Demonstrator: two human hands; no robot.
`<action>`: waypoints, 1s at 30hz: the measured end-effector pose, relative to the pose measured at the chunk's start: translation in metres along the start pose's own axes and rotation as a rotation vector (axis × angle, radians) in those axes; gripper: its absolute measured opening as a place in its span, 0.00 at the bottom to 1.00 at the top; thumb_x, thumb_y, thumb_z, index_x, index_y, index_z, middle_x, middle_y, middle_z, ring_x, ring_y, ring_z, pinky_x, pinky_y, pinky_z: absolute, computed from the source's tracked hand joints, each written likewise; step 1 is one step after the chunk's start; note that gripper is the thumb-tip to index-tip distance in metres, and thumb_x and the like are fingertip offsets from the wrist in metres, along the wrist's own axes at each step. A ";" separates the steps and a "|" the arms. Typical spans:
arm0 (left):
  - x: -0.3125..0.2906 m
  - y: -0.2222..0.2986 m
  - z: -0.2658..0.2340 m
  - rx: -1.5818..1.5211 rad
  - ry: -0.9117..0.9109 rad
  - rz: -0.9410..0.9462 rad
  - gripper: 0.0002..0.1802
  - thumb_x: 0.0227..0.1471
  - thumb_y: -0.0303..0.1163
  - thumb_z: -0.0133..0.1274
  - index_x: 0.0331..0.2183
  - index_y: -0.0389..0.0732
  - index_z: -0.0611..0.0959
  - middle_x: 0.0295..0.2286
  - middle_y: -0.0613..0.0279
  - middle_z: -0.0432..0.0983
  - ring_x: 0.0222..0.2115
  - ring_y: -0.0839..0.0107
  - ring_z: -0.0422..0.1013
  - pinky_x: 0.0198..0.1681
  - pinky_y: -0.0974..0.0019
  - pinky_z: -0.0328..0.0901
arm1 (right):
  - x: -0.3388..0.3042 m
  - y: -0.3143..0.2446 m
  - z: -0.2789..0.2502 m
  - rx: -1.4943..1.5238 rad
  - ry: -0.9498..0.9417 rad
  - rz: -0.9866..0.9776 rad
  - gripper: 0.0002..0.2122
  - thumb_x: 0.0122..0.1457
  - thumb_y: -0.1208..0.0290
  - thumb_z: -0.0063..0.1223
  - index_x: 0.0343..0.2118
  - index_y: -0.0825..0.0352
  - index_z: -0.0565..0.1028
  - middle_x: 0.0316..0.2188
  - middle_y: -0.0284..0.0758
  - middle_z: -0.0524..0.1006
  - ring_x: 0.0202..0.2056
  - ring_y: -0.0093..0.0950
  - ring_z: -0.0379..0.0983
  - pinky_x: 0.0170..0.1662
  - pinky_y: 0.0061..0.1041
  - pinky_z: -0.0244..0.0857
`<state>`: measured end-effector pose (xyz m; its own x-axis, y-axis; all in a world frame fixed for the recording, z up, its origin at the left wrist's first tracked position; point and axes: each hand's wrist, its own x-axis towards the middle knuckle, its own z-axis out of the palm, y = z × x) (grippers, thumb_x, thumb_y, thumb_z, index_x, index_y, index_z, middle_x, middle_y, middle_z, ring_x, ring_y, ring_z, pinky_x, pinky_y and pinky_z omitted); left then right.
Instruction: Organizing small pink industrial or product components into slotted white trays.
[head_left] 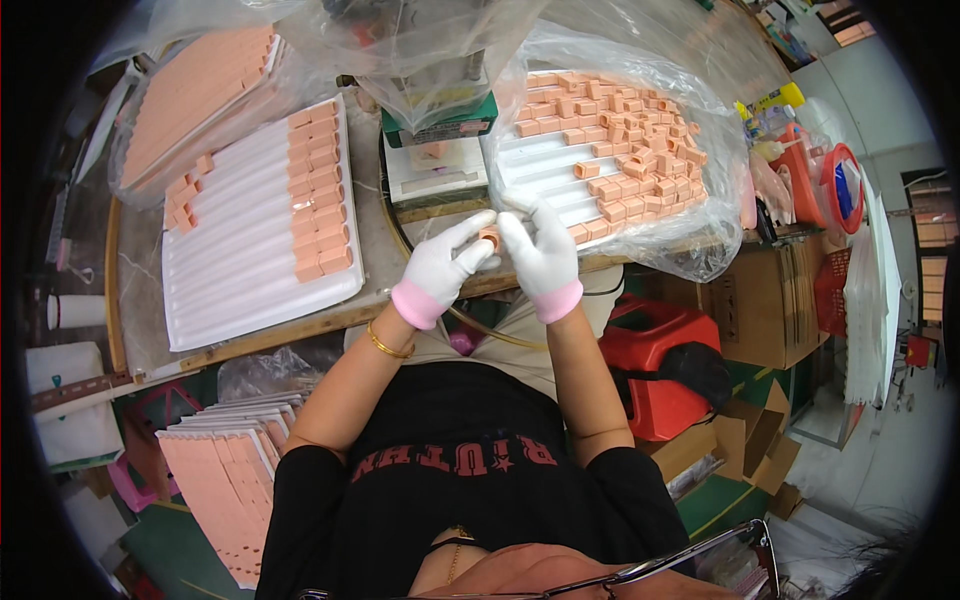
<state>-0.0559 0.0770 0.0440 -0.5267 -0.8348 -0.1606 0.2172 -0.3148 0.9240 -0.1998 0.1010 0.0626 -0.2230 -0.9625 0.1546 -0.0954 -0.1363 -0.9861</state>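
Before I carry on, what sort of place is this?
Likely a small production workshop: rows of peach pieces on a white ridged tray, a workbench and a cardboard box.

The head view looks from the person's head, steeply down and forward. The glasses (700, 547) and black shirt (450, 412) loom closest at the near edge; the left hand (435, 268) and right hand (542, 250) sit farther off, near the middle. The wide fisheye reaches across the workbench (140, 270) and the floor (165, 545), bending straight edges toward its dark rim.
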 end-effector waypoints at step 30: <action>-0.004 0.003 -0.014 -0.176 -0.106 0.048 0.28 0.56 0.36 0.48 0.54 0.32 0.65 0.48 0.55 0.67 0.47 0.69 0.66 0.49 0.67 0.64 | -0.007 -0.020 -0.021 -0.176 -0.267 -0.271 0.15 0.51 0.82 0.51 0.44 0.70 0.71 0.30 0.36 0.73 0.32 0.24 0.73 0.36 0.19 0.67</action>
<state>-0.0420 0.0731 0.0423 -0.5940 -0.8012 -0.0719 0.3794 -0.3578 0.8533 -0.2165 0.1149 0.0827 0.0898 -0.9274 0.3632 -0.2855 -0.3733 -0.8827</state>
